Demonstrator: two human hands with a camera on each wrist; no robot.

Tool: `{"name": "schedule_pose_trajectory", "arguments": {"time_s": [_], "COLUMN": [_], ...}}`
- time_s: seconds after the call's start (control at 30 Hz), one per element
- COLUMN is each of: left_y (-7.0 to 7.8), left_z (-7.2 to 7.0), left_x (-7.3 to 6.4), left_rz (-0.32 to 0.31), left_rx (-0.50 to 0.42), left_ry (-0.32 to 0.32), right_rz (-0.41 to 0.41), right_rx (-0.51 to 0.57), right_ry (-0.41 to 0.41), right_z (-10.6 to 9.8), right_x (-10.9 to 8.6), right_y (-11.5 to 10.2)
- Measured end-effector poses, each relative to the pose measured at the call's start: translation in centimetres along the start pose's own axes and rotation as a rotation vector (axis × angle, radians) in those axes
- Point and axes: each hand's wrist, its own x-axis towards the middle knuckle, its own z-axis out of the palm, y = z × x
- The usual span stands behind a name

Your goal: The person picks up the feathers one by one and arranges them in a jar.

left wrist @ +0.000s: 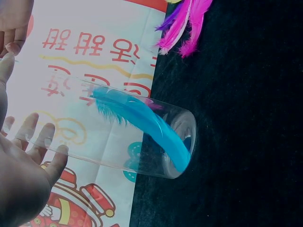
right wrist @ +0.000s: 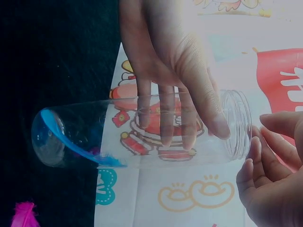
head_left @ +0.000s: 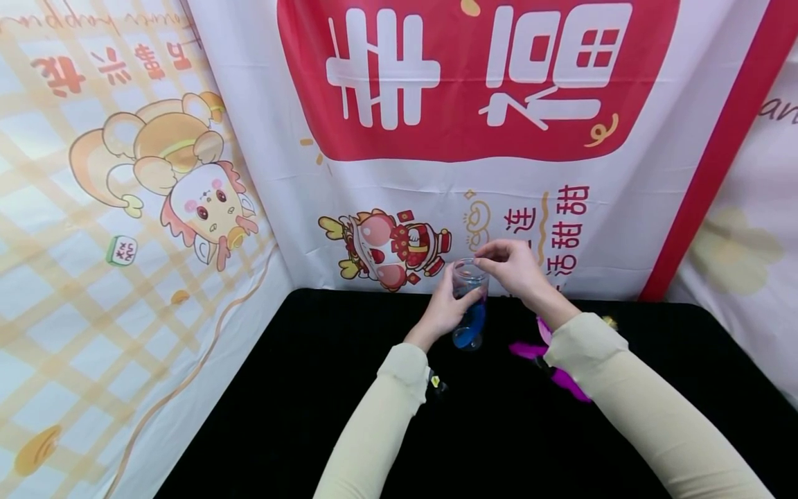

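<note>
A clear, threaded-neck jar point(right wrist: 189, 104) stands upright with a blue feather point(left wrist: 142, 120) curved inside against its lower wall and base. My left hand point(head_left: 444, 308) grips the jar's side near the top, thumb on the near side and fingers spread around the far side. At the mouth is my right hand point(right wrist: 279, 175), its fingers loosely bent and fingertips right at the rim. A gap shows between its thumb and fingers, with nothing visible between them. The jar's base is over the black tabletop point(head_left: 374, 416).
Loose magenta and pink feathers point(head_left: 570, 384) lie on the tabletop to the right, partly hidden by the right forearm. A yellowish feather point(head_left: 609, 321) lies farther back. A printed cloth backdrop point(head_left: 399, 180) rises behind the jar, with another cloth point(head_left: 75, 277) along the left.
</note>
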Motion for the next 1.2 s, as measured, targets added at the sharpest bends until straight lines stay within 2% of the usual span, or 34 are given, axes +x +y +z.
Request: {"name": "schedule_pose_trajectory", "arguments": {"time_s": [0.63, 1.2], "left_y": [0.2, 0.0], "left_z": [-0.1, 0.1], "left_x": [0.1, 0.0], "left_rz": [0.014, 0.021], "left_rx": [-0.032, -0.029], "left_ry": [-0.01, 0.013], "right_rz": [-0.008, -0.015], "right_rx": [-0.001, -0.013], "right_ry": [0.007, 0.011], "right_z": [-0.7, -1.1], "right_x": [-0.2, -0.8], "right_y": [0.2, 0.4]}}
